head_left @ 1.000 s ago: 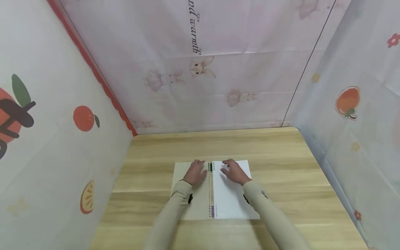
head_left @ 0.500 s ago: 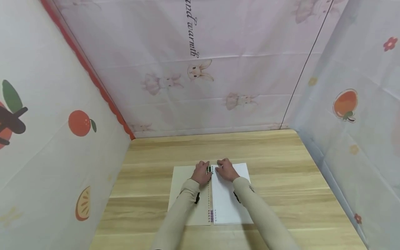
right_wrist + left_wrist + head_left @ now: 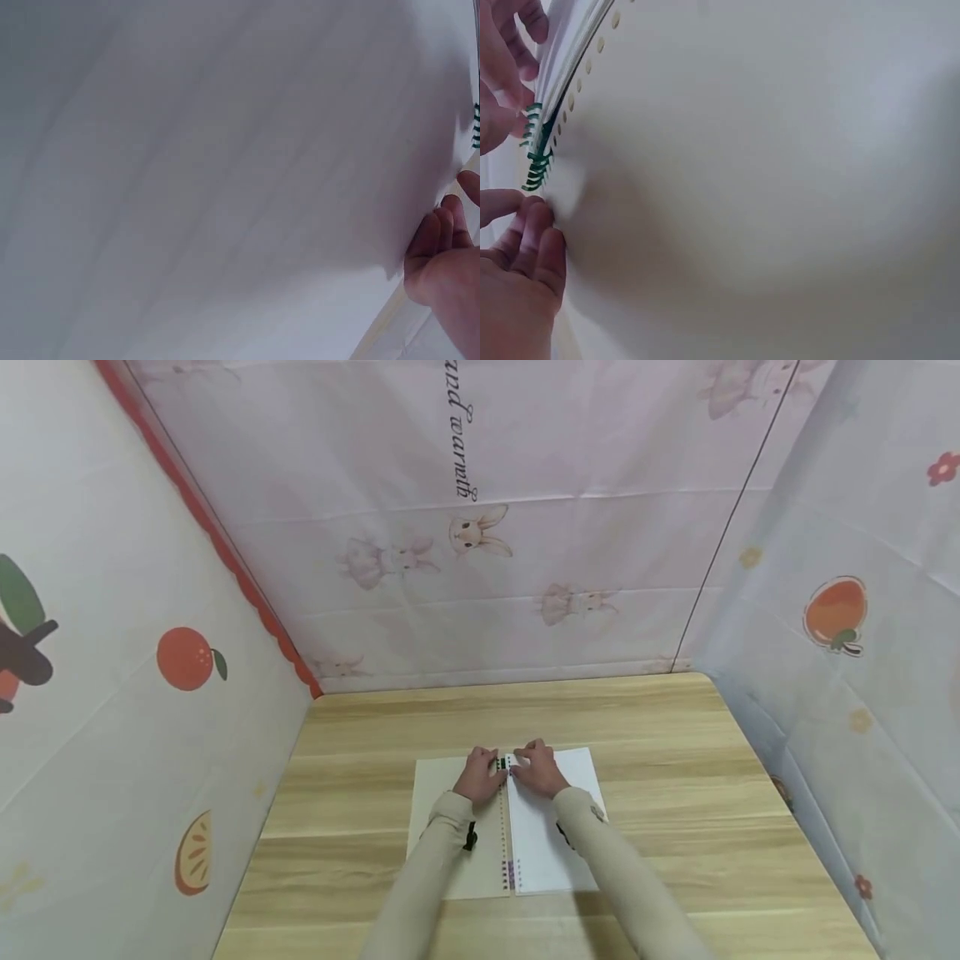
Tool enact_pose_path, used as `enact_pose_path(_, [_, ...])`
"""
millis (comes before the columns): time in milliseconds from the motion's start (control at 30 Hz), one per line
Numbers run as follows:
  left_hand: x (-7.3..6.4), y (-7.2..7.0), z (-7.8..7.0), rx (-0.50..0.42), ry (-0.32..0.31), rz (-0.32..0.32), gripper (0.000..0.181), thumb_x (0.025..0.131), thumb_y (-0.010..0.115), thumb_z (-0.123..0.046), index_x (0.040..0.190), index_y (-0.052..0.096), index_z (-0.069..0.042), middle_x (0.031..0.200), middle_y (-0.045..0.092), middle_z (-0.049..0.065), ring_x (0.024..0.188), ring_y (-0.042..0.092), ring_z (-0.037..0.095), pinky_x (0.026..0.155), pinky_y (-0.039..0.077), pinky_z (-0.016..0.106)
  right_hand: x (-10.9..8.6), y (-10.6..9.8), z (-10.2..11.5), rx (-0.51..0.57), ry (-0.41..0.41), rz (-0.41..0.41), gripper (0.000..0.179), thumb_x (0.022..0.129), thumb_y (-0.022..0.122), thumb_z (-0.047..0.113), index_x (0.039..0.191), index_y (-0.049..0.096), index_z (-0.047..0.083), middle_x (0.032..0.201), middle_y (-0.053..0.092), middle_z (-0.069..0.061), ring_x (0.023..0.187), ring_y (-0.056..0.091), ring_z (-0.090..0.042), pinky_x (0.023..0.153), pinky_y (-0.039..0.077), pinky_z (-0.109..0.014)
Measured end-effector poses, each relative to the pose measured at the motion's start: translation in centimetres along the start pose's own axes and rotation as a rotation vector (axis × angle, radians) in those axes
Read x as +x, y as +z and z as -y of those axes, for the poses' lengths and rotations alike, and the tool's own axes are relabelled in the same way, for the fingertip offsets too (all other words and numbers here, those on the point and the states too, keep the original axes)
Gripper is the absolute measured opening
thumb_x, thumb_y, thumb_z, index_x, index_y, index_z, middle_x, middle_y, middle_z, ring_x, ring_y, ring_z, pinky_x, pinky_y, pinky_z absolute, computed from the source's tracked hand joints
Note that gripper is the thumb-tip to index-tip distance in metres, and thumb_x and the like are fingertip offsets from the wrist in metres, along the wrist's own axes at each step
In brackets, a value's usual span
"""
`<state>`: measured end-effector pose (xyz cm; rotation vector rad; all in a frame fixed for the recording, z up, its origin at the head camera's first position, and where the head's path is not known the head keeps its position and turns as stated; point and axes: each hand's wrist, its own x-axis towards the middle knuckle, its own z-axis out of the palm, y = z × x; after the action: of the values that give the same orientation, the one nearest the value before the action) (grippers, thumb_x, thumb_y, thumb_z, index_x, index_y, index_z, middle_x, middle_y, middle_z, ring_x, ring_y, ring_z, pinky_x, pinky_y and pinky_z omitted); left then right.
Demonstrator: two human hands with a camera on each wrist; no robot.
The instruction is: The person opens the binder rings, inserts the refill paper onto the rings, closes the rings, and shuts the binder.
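Observation:
A loose-leaf notebook lies spread on the table, its cream punched cover [image 3: 435, 835] on the left and its white punched pages [image 3: 551, 852] on the right. A short green binding comb [image 3: 503, 763] sits at the top of the seam, and a purple comb [image 3: 511, 874] at the bottom. My left hand [image 3: 480, 777] pinches the cover's top inner corner, fingers curled at its edge just beside the green rings [image 3: 537, 171]. Opposite it, my right hand [image 3: 542, 768] grips the pages' upper edge near the same comb. In the right wrist view, curled fingers [image 3: 442, 225] meet the paper edge.
The notebook rests on a wood-grain table [image 3: 675, 777]. Printed cloth hangs close around it: a pink rabbit panel [image 3: 420, 635] behind, a fruit-print panel [image 3: 247, 760] at left and another panel [image 3: 810, 718] at right.
Both hands have come inward to the seam at the green comb. The right hand has moved left across the pages to their top inner edge. The head view has shifted slightly.

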<state>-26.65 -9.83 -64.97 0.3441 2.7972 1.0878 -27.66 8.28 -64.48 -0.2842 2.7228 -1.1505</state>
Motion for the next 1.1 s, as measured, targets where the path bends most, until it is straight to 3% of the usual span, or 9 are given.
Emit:
enact_pose_path(200, [-0.5, -0.1, -0.3, -0.012, -0.005, -0.024, 0.048, 0.104, 0.057, -0.017, 0.143, 0.053, 0.011, 0.125, 0.054, 0.022, 0.117, 0.053, 0.034, 0.1, 0.049, 0.05, -0.1, 1.0, 0.2, -0.039, -0.001, -0.084, 0.044, 0.095, 0.069, 0.019, 0.135, 0.066, 0.0, 0.131, 0.052, -0.017, 0.121, 0.049, -0.035, 0.099, 0.049, -0.05])
enact_pose_path(433, [-1.2, 0.2, -0.2, -0.018, 0.0, -0.061, 0.043, 0.101, 0.056, -0.008, 0.14, 0.057, 0.011, 0.115, 0.055, 0.019, 0.108, 0.052, 0.032, 0.093, 0.048, 0.048, -0.5, 1.8, 0.7, -0.112, -0.028, -0.079, 0.039, 0.094, 0.062, 0.007, 0.132, 0.068, 0.0, 0.121, 0.055, -0.014, 0.109, 0.05, -0.029, 0.088, 0.049, -0.042])
enact_pose_path(900, [-1.4, 0.5, -0.3, -0.001, 0.002, -0.086, 0.047, 0.097, 0.058, -0.01, 0.139, 0.058, 0.012, 0.116, 0.057, 0.023, 0.109, 0.054, 0.037, 0.096, 0.048, 0.052, -1.0, 1.8, 1.8, 0.001, -0.005, -0.065, 0.042, 0.09, 0.059, -0.002, 0.131, 0.066, -0.007, 0.118, 0.058, -0.022, 0.111, 0.056, -0.034, 0.099, 0.05, -0.051])
enact_pose_path(1100, [-1.4, 0.5, -0.3, -0.019, -0.01, -0.064, 0.047, 0.099, 0.057, -0.01, 0.141, 0.056, 0.01, 0.119, 0.055, 0.021, 0.11, 0.052, 0.035, 0.095, 0.048, 0.051, -0.9, 2.0, 2.1, 0.062, 0.031, -0.047, 0.042, 0.094, 0.059, 0.0, 0.135, 0.061, -0.008, 0.126, 0.058, -0.023, 0.113, 0.057, -0.032, 0.099, 0.052, -0.049])
